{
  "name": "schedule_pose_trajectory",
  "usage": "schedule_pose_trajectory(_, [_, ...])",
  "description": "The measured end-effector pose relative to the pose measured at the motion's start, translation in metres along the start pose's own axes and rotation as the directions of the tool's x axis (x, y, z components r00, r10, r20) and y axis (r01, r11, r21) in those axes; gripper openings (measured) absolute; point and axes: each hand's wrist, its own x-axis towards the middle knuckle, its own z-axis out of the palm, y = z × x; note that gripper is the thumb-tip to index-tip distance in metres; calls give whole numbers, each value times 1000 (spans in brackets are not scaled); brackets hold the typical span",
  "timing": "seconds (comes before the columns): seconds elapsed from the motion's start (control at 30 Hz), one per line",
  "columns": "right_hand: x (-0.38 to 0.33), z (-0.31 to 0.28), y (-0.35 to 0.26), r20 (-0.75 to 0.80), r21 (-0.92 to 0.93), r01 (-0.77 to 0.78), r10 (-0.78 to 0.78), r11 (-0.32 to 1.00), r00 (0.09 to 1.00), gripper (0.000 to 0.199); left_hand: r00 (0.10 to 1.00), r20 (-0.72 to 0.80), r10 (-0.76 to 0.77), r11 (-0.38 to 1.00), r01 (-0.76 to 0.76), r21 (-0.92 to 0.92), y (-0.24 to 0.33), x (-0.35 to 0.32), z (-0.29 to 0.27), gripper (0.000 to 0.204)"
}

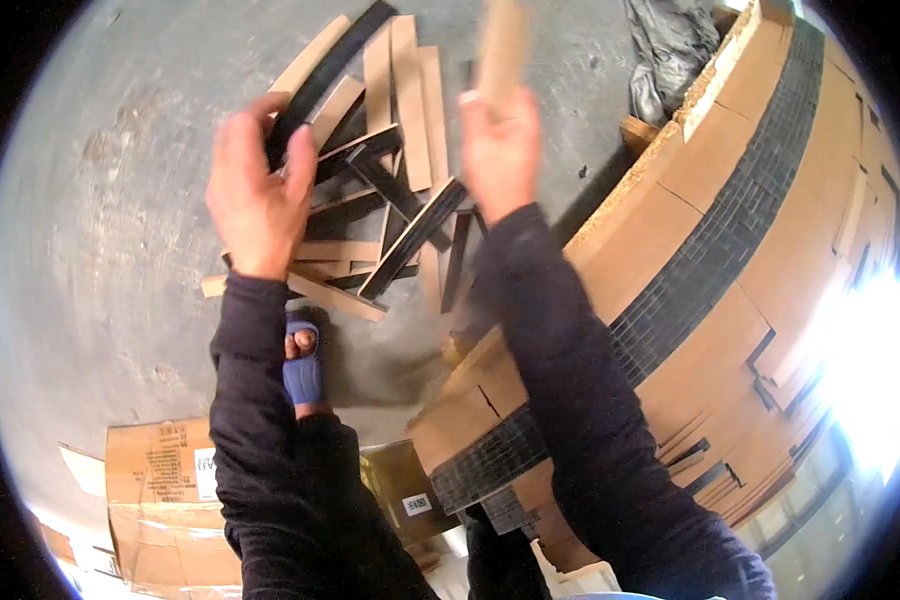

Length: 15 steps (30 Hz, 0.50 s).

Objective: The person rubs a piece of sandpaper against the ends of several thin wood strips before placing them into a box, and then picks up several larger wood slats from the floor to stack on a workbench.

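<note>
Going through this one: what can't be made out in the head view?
All in the head view:
- Tan strip in the right hand: blurred, far end cut off by the top edge.
- Left hand: its back hides any grip on the black strip.
- Brown sheets: partly washed out by glare.
- Carton: right side hidden by the left sleeve.

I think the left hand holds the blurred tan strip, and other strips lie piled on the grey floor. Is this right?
Not quite: the head view shows the right hand holding the blurred tan strip. Other strips lie piled on the grey floor.
</note>
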Motion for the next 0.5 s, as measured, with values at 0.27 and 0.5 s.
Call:
schedule_pose_trajectory(0.27, [-76, -37, 6, -275, 302, -369, 451, 879, 849, 23, 728, 676, 113, 992, -125, -32, -12, -73, -62, 44])
schedule_pose_trajectory(0.5, [-141, -37, 68, -302, 75, -422, 424, 903, 854, 40, 815, 563, 137, 825, -408, 391, -20, -108, -38, 57])
